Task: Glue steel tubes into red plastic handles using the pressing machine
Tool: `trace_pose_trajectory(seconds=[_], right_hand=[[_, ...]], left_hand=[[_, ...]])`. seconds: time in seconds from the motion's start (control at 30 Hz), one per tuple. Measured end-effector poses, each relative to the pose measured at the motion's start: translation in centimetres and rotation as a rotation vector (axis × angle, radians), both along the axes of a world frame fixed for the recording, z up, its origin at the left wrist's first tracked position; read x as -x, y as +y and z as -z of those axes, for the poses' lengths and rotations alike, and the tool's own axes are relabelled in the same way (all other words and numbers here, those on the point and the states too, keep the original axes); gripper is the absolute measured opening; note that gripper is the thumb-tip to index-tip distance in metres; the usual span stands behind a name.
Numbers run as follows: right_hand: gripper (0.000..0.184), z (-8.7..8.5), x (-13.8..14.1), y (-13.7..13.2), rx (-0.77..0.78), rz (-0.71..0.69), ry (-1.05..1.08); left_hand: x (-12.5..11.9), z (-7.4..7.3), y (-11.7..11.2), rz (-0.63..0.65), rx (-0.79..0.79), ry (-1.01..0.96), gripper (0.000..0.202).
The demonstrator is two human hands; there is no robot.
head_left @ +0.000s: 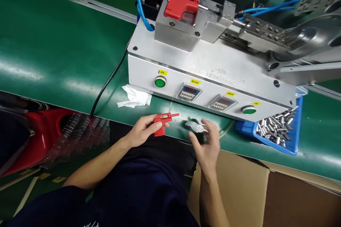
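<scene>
Left hand (142,131) is closed around a red plastic part (160,124), fingers wrapped on its body, thin arm pointing right, held just above the green conveyor belt (53,53) in front of the person, likely so the part can be turned and seen. Right hand (206,145) is partly open with fingers curved, right by a small white squeeze bottle (195,126) near the belt's edge; can't tell if it is gripped or only touched. Both hands work close together, below the stainless control box (226,81), which has two green buttons and two digital counters (189,92). Beyond it, a matching red part sits in a steel fixture (181,7), fed by a blue air hose (141,10). A blue bin (298,120) of metal pins (274,127) sits at the right, apparently within easy reach. A white cloth (134,97) lies by the box, and an open cardboard box (234,188) sits just off the belt, bottom right.
</scene>
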State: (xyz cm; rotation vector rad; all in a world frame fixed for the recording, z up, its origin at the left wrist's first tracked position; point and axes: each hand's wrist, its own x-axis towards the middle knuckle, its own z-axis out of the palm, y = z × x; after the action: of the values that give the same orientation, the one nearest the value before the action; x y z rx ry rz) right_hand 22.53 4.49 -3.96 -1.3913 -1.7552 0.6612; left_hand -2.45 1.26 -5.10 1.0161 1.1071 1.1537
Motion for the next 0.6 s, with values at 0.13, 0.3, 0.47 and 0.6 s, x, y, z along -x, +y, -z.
trace_pose_trajectory(seconds=[0.13, 0.3, 0.47, 0.6], right_hand=[[0.018, -0.2, 1.3, -0.2, 0.086, -0.05, 0.105], [0.021, -1.9, 2.6, -1.1, 0.258, -0.113, 0.251], [0.042, -0.8, 3.0, -1.6, 0.261, 0.011, 0.32], [0.039, -1.1, 3.7, -1.5, 0.242, -0.01, 0.285]], left_hand=[[-0.4, 0.5, 0.3, -0.037, -0.03, -0.021, 0.047], [-0.4, 0.5, 0.3, -0.06, -0.058, 0.055, 0.043], [-0.4, 0.3, 0.4, -0.065, -0.101, 0.096, 0.039], [-0.4, 0.2, 0.4, -0.062, -0.131, 0.123, 0.035]])
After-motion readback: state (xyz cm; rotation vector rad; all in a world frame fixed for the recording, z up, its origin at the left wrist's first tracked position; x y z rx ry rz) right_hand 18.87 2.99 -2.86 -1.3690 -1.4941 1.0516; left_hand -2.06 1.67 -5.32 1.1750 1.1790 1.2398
